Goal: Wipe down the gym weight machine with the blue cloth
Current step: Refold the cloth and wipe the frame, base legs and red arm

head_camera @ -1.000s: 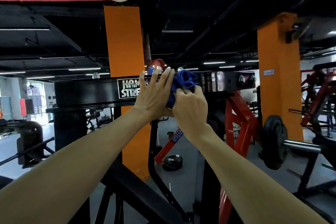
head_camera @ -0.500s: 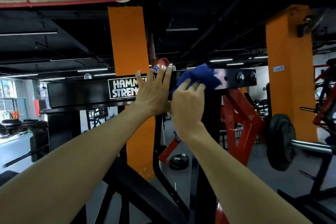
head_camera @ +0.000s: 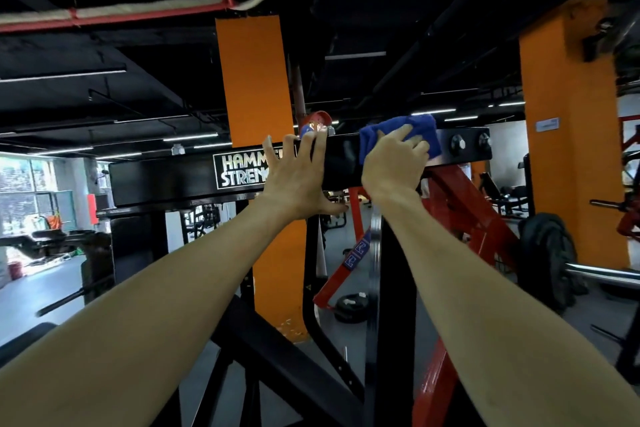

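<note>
The weight machine's black top crossbeam (head_camera: 166, 180) runs across the view at head height, with a white brand label partly behind my left hand. My left hand (head_camera: 298, 177) lies flat against the beam's front face, fingers straight and spread. To its right, my right hand (head_camera: 393, 163) presses the bunched blue cloth (head_camera: 420, 126) against the beam's upper edge, fingers curled over the cloth. Two bolts (head_camera: 458, 142) sit on the beam just right of the cloth. Black and red frame tubes (head_camera: 460, 198) drop below the beam.
Two orange pillars (head_camera: 568, 135) stand behind the machine, one at centre and one at right. A loaded barbell with black plates (head_camera: 547, 256) sits low on the right. A loose plate (head_camera: 351, 303) lies on the grey floor. Other machines fill the left background.
My right hand has slid the blue cloth rightward along the top of the beam, away from my left hand. The left hand stays flat on the beam.
</note>
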